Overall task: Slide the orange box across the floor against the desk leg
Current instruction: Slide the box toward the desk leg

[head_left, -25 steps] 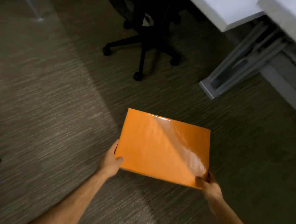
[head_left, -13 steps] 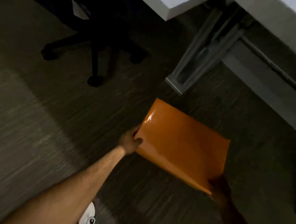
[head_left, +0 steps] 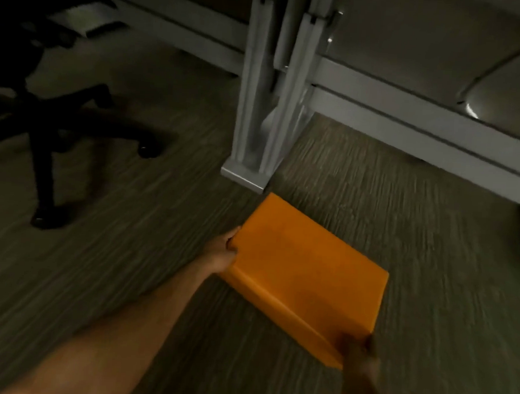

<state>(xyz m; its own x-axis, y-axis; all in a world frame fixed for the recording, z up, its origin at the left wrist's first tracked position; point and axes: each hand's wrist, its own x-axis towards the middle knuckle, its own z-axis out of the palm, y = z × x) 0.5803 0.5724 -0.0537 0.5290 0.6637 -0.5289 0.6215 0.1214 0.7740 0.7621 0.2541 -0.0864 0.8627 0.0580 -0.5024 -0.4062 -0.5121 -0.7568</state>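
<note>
A flat orange box (head_left: 304,271) lies low over the grey carpet, turned at an angle. Its far corner sits just short of the grey desk leg's foot (head_left: 246,176); whether they touch is unclear. My left hand (head_left: 221,252) grips the box's near-left corner. My right hand (head_left: 357,357) grips its near-right corner, in shadow. The desk leg (head_left: 267,85) rises from the foot to the top of the view.
A black office chair base with castors (head_left: 50,131) stands on the carpet at the left. A long grey rail (head_left: 422,130) runs along the floor behind the leg, to the right and the left. Open carpet lies right of the box.
The box has moved forward toward the desk leg, both hands still on its near corners. The view has dropped lower and closer to the floor.
</note>
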